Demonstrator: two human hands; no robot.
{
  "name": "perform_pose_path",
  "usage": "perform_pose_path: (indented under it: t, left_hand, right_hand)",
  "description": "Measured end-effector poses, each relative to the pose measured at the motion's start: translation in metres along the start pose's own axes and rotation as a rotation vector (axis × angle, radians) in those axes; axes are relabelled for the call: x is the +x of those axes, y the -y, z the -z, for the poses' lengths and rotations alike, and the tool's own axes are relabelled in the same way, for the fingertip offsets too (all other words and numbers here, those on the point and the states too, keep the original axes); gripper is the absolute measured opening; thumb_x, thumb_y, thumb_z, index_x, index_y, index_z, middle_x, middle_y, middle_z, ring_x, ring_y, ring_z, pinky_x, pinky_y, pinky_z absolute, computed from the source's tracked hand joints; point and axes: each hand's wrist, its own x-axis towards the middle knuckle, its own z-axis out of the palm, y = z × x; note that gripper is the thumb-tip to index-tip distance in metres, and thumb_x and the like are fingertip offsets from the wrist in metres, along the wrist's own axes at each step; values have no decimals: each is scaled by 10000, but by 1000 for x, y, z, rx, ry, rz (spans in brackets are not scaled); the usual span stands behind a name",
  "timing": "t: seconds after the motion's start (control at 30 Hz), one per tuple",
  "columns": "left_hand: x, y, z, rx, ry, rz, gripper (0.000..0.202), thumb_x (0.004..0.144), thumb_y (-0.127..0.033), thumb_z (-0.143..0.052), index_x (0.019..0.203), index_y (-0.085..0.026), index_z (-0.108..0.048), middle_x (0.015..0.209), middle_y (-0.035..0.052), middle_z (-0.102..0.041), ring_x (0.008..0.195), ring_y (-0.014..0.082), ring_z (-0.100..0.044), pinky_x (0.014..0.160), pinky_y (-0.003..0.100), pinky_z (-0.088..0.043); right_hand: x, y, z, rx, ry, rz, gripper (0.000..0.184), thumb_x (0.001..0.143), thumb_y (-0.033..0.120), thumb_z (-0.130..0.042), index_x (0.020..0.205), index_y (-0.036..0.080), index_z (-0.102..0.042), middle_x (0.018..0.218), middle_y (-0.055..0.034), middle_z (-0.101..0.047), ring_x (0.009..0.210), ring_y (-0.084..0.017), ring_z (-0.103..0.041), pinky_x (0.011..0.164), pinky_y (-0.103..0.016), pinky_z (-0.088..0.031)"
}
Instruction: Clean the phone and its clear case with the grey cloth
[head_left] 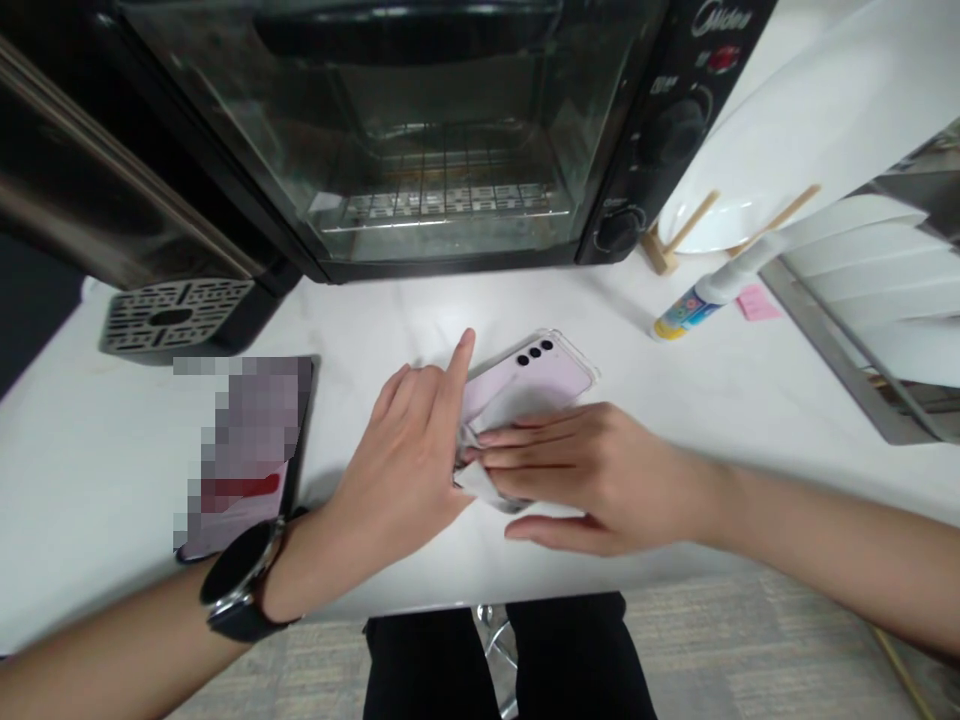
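On the white desk [360, 310], the lilac phone [536, 375] lies back-up in its clear case [589, 365], pinned there by my right grip [577, 480], clamped on a white wipe [476, 483] against its lower end; my left grip [397, 450] crowds in beside, index raised, closure hidden.

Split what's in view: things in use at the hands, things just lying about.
In use: left hand, right hand, pale pink smartphone in a clear case, crumpled white cloth or tissue.

Lying about: black Midea toaster oven, second smartphone with a blurred screen, white squeeze bottle with a colourful label, small pink sticky note, white plates in a metal rack.
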Motion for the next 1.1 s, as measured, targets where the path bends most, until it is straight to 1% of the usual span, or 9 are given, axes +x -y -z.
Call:
perform_pose_path:
  t: [0.17,0.3,0.47,0.57,0.67,0.77,0.9,1.0,1.1]
  left_hand:
    - [1,-1,1,0,5,40,1086,925,-532,-650,1703,-147,2,1180,137,-604,1084,350,-585,1076,562,-497]
    - [2,-3,1,-14,28,67,1120,929,-616,-657,1705,-167,14,1199,137,-613,1103,354,-587,1104,565,-475]
    - [3,-4,1,-42,19,47,1091,938,-578,-659,1704,-135,-19,1218,162,-611,1132,369,-590,1091,573,-484]
    - [1,-3,1,-51,-3,29,1046,922,-421,-634,1705,-138,-1,1188,148,-606,1120,359,-592,1073,569,-498]
    - [0,-1,1,-50,17,18,1051,839,-211,-562,1704,-141,30,1196,148,-595,1122,345,-588,1061,548,-506]
    - [0,0,2,-39,21,29,1052,859,-264,-592,1702,-133,24,1200,153,-593,1121,351,-585,1051,543,-510]
    - [2,-1,2,-14,30,49,1095,920,-540,-667,1701,-143,-11,1190,146,-604,1079,350,-586,1035,543,-515]
    - [3,-2,2,-16,27,57,1108,926,-589,-670,1702,-162,-3,1189,139,-608,1074,342,-589,1033,533,-516]
    - [3,-2,2,-27,25,58,1094,926,-538,-667,1702,-171,11,1193,138,-605,1087,347,-588,1051,548,-508]
  right_hand:
    - [-8,-5,14,-472,-131,-349,326,1062,350,-560,992,159,-815,1046,-51,-838,911,-252,-825,776,-375,-690]
    - [-9,-11,12,-620,12,-534,537,1058,498,-539,1265,44,-737,1301,-188,-749,1093,-357,-782,868,-476,-679]
    - [-9,-16,-4,-393,62,-395,916,1011,687,-500,1576,-31,-426,1622,-261,-433,1519,-400,-451,1225,-582,-460]
    - [-5,-9,-7,-192,127,-229,768,1059,580,-487,1579,17,-441,1663,-171,-414,1582,-327,-358,1314,-541,-343]
    - [-1,2,-1,-30,130,-52,508,1102,422,-464,1428,69,-628,1529,-82,-611,1492,-205,-517,1307,-370,-387]
    - [-3,5,11,-117,8,-162,347,1100,323,-483,1202,165,-774,1270,-16,-780,1221,-181,-737,1102,-309,-598]
    - [-9,-3,17,-508,8,-535,438,1081,433,-523,1173,96,-787,1193,-149,-797,1035,-310,-801,848,-416,-682]
    - [-12,-11,8,-517,38,-533,730,1038,623,-507,1382,-4,-658,1411,-268,-657,1257,-397,-703,1021,-522,-629]
    - [-11,-14,-3,-392,55,-425,947,985,726,-514,1555,-28,-463,1603,-275,-454,1504,-417,-466,1220,-589,-466]
